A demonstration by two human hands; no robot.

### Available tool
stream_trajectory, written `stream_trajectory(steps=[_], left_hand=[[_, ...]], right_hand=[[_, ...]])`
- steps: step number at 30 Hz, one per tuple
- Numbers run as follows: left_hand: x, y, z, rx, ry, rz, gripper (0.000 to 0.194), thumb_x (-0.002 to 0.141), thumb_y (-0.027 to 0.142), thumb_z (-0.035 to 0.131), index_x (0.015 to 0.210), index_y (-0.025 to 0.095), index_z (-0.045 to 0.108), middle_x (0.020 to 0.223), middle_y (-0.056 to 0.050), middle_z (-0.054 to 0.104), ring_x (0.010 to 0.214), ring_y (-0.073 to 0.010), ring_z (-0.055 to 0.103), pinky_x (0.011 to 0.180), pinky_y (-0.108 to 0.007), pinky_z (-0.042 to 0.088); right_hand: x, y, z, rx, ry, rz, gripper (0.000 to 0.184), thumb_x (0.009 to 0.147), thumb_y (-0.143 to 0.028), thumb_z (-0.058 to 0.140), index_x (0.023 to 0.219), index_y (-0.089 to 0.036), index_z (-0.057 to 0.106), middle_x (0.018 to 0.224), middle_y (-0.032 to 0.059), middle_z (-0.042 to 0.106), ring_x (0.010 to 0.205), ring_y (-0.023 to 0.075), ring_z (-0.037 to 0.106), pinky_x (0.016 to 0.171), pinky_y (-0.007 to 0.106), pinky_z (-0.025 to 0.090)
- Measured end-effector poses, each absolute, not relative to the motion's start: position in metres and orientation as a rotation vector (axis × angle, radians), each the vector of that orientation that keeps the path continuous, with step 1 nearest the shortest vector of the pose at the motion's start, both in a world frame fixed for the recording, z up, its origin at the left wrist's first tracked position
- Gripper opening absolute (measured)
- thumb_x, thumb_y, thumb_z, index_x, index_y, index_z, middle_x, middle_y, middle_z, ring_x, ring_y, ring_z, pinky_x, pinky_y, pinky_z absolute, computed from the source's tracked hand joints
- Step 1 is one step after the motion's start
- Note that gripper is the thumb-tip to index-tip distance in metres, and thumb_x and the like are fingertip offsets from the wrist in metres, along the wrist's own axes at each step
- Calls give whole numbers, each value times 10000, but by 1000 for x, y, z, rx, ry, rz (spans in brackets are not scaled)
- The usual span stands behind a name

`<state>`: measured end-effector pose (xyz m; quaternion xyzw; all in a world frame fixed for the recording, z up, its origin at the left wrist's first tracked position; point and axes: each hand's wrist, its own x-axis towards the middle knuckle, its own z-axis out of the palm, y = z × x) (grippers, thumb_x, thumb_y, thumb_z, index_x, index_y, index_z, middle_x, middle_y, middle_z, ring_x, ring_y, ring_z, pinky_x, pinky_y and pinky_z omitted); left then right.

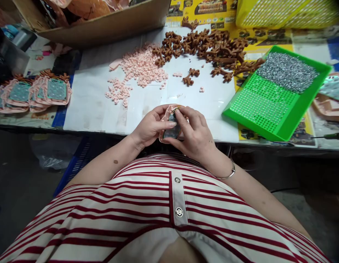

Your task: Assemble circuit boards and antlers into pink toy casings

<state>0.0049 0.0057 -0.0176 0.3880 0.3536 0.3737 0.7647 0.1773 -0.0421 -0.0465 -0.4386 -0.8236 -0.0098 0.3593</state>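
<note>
Both my hands hold one small pink casing (169,111) with a dark board inside it, at the near edge of the white table (89,102). My left hand (150,126) grips its left side, thumb lying across the dark board. My right hand (195,133) wraps round its right side, fingers curled over the top. Much of the casing is hidden by my fingers.
Small pink pieces (142,67) lie heaped mid-table, brown antler-shaped parts (213,47) behind them. A green perforated tray (270,98) with silvery bits (287,71) sits at right. Assembled pink casings (32,91) lie at left. A cardboard box (103,22) and a yellow basket (284,12) stand at the back.
</note>
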Motion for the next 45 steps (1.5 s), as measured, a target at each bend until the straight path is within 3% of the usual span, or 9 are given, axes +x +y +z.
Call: stream_trajectory(steps=[7,12,18,24,28,36,41,43,45], left_hand=[[16,8,-16,853,680,765,653,604,171,882,1218,254,678,1299,-40,677,1213,-250,623,1024,-344,479],[26,12,-19,906,716,787,560,659,197,862,1186,213,672,1265,-59,692,1169,-216,641,986,-301,491],[29,16,-22,849,839,768,469,666,229,846,1083,144,648,922,-42,738,807,-170,693,766,-289,541],[29,21,-20,835,785,735,450,656,249,867,1026,129,641,917,-55,741,784,-173,692,749,-293,555],[29,23,-21,816,792,758,495,629,247,883,1040,133,631,929,-48,740,820,-183,696,792,-313,559],[29,20,-23,870,871,788,513,626,273,877,1062,144,641,972,-55,738,890,-205,692,881,-346,536],[31,19,-12,875,931,775,539,602,257,893,1068,136,648,931,-47,745,818,-184,691,811,-309,551],[35,21,-7,896,934,711,538,625,284,889,1084,133,652,918,-53,747,785,-182,690,761,-296,556],[42,22,-2,901,906,650,542,632,296,888,1091,127,654,925,-68,749,775,-187,693,720,-286,556]], right_hand=[[181,-41,-50,-1175,-2048,-181,850,919,-532,608,1589,-158,243,1420,226,530,1356,373,489,1094,611,470],[179,-38,-48,-1230,-2010,-234,842,911,-556,613,1570,-136,300,1388,229,557,1336,364,500,1083,574,490],[203,-20,-50,-1233,-1936,125,732,898,-631,590,1509,-256,442,1430,175,514,1324,340,522,1077,580,494],[219,-13,-54,-1205,-1865,618,698,920,-530,624,1542,-310,396,1339,104,620,1206,278,604,1041,526,528],[214,-13,-58,-1219,-1824,687,718,916,-550,621,1547,-298,388,1354,105,638,1170,282,635,1026,520,532],[213,-8,-65,-1249,-1915,582,732,945,-595,542,1559,-244,354,1437,136,602,1253,301,626,1047,518,529],[212,-13,-52,-1224,-1950,514,720,991,-533,476,1574,-158,283,1372,170,635,1190,252,655,1006,429,569],[226,-27,-37,-1278,-1983,298,808,970,-532,517,1606,-159,187,1401,185,600,1247,271,613,1036,459,556],[249,-52,-19,-1364,-1875,-69,809,955,-495,551,1618,-233,171,1458,174,538,1356,332,524,1103,571,491]])
